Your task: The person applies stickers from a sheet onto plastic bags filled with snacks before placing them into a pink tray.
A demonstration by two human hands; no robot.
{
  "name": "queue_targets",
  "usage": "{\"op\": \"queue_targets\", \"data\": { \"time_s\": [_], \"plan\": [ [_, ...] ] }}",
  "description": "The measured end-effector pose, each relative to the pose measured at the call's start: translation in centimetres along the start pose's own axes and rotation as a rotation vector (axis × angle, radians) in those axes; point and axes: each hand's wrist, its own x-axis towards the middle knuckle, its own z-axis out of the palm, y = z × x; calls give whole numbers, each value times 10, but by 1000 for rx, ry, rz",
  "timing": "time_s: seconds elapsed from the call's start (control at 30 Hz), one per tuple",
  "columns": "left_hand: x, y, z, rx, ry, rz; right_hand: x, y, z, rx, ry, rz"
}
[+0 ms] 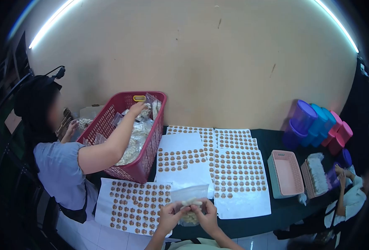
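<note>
In front of me, a clear plastic bag [189, 190] holds pale, whitish pieces in its lower part. My left hand [170, 214] is closed on the bag's left side, and my right hand [207, 213] is closed on its right side. The thumbs come close together in the middle, over the pale pieces. Beneath and beside the bag lie white sheets with rows of small round brown stickers, one sheet [135, 205] to the left and another [240, 204] to the right. My fingertips partly cover the bag.
A large red basket [144, 160] full of filled bags stands at left; a co-worker [61, 156] reaches into it. At right are a pink-and-green basket [285, 173], a container of clear bags [316, 173], stacked colored tubs [301, 121] and another person [351, 191].
</note>
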Motion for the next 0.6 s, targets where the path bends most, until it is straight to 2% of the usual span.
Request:
{"op": "queue_targets", "data": {
  "time_s": [0.03, 0.1, 0.23, 0.4, 0.6],
  "plan": [
    [-1, -3, 1, 4, -15, -12, 0, -1, -4, 1, 17, 9],
    [6, -8, 1, -70, 30, 6, 6, -6, -11, -58, -129, 19],
    [10, -10, 4, -132, 106, 91, 9, -18, -9, -210, -169, -7],
    [14, -12, 9, 5, 195, 86, 11, -14, -7, -255, -157, -20],
    [16, -8, 30, -20, 155, 119, 12, -1, -23, -160, -73, -2]
  ]
}}
